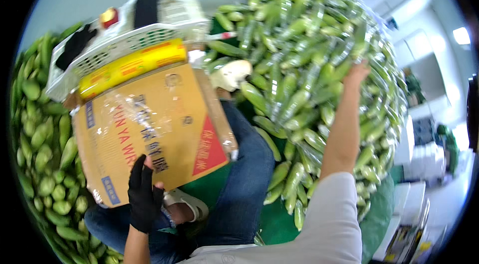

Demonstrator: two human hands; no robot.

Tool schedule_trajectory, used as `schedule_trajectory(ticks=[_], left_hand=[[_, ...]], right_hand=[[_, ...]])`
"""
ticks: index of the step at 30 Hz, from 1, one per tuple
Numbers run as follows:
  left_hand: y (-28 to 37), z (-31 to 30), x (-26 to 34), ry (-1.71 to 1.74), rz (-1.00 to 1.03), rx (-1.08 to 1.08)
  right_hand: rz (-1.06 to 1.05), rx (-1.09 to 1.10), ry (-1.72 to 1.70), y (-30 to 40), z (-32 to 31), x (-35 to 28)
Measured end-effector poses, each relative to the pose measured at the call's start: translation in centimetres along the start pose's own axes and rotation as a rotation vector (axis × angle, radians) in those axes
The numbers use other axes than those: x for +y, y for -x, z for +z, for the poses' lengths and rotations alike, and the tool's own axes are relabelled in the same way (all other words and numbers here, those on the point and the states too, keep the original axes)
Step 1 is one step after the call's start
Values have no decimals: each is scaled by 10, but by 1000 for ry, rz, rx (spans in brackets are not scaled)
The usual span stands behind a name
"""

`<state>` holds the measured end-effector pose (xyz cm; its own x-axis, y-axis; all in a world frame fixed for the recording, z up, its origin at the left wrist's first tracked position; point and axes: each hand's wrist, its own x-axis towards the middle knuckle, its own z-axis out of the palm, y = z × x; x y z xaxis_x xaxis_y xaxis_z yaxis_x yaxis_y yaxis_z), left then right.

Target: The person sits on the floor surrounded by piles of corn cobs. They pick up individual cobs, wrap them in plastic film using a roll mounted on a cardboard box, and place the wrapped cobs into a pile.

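Note:
My left hand [144, 193], in a black glove with bare fingertips, is raised over the near edge of a cardboard box [168, 95]; its fingers are apart and hold nothing. My bare right hand [357, 71] reaches far out to the right over a tall heap of green vegetables wrapped in clear film [299, 62]. Its fingers are at a wrapped green vegetable [360, 39] near the top of the heap; whether they grip it is blurred. A yellow printed roll [133, 67] lies along the box's far edge.
Behind the box stands a white plastic basket [138, 35] with black cloth pieces in it. Unwrapped green vegetables [41, 159] are heaped at the left. Between the heaps are my legs in jeans [243, 174] and a green floor covering [278, 219]. White boxes [423, 163] stand at the far right.

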<state>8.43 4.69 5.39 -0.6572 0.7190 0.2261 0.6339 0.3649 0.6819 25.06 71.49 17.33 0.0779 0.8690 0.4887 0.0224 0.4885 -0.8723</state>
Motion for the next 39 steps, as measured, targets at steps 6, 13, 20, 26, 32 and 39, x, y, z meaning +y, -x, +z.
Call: schedule_trajectory(ticks=[6, 13, 20, 26, 32, 39], left_hand=[[7, -46, -122, -536, -192, 155], [-87, -70, -189, -443, 67, 232], [-47, -85, -179, -307, -25, 176], [-84, -73, -215, -399, 40, 356], [-67, -111, -191, -50, -37, 339], [112, -123, -151, 35, 29, -199]], right_hand=[[-375, -1183, 264, 303, 108, -69], [-692, -1268, 229, 472, 175, -51], [-220, -1420, 248, 465, 96, -41], [-597, -1340, 467, 487, 160, -71], [-199, -1287, 202, 478, 161, -56], [51, -1560, 162, 456, 33, -79]])
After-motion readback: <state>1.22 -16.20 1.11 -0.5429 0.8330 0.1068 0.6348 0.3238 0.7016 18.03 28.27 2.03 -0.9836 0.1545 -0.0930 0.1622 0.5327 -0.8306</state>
